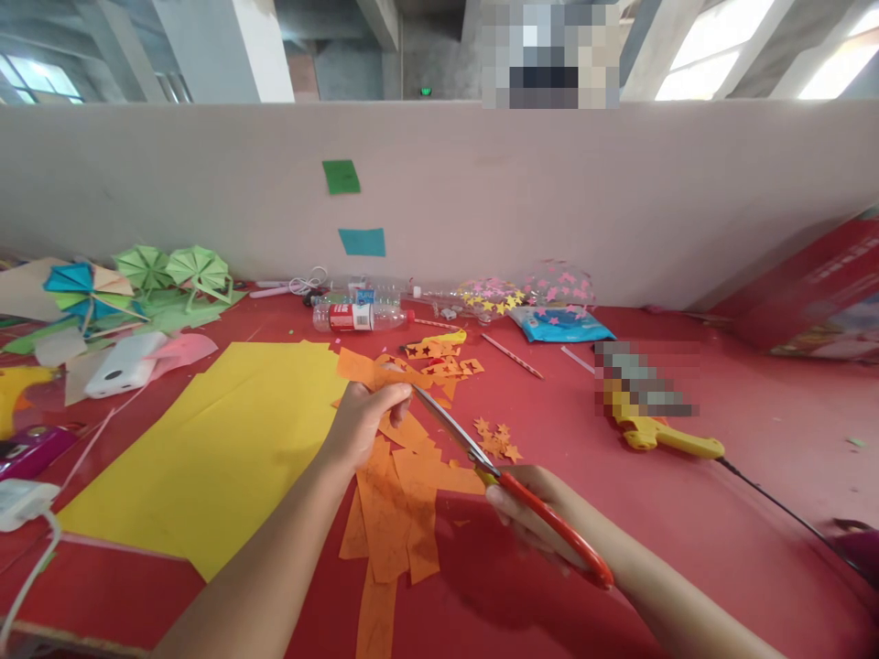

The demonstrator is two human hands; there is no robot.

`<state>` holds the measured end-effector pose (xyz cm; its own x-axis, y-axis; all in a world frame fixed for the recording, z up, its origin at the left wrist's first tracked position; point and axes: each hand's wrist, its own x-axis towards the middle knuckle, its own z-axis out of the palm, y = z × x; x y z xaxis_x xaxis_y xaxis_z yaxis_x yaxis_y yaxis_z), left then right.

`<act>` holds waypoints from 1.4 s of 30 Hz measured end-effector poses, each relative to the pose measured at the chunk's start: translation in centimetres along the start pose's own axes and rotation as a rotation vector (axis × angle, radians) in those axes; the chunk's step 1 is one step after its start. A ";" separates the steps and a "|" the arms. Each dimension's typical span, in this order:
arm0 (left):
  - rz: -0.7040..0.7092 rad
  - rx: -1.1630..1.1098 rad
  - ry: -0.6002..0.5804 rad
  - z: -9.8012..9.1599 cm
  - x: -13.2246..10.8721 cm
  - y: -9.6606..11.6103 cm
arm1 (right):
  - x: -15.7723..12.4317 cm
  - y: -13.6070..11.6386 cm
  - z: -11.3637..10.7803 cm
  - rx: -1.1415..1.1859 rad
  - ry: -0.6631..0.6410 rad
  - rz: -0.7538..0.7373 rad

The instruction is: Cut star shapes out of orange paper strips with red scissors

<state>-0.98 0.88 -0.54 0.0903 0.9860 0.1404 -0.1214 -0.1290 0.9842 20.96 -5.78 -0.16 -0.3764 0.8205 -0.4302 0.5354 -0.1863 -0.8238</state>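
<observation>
Yellow sheets point(226, 439) lie to left of L hand point(363, 419), orange strips point(381, 494) to its right. R hand point(546, 485) is closed round scissors point(515, 486), tips nr L hand, which pinches an orange pc point(357, 366). Sm. stars point(509, 452) lie just beyond R hand.

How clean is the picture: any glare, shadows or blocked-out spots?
All in the head view: upper-right windows washed out; soft shadow on the red tabletop beneath the right hand; scissors fairly crisp; pixelation hides part of the yellow glue gun.
</observation>
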 end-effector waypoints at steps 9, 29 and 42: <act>0.108 -0.025 -0.018 0.3 -0.2 0.1 | 0.2 0.8 0.1 0.069 0.030 -0.036; 0.113 0.152 0.128 3.2 -1.9 -0.2 | 0.7 2.1 1.0 0.248 -0.018 -0.205; 0.103 0.216 0.141 3.5 -2.0 -0.6 | 0.6 1.3 2.1 0.270 0.045 -0.074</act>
<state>2.42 -1.42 -1.05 -0.0519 0.9695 0.2397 0.0917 -0.2344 0.9678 19.85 -6.61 -2.25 -0.3697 0.8594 -0.3531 0.2850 -0.2568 -0.9235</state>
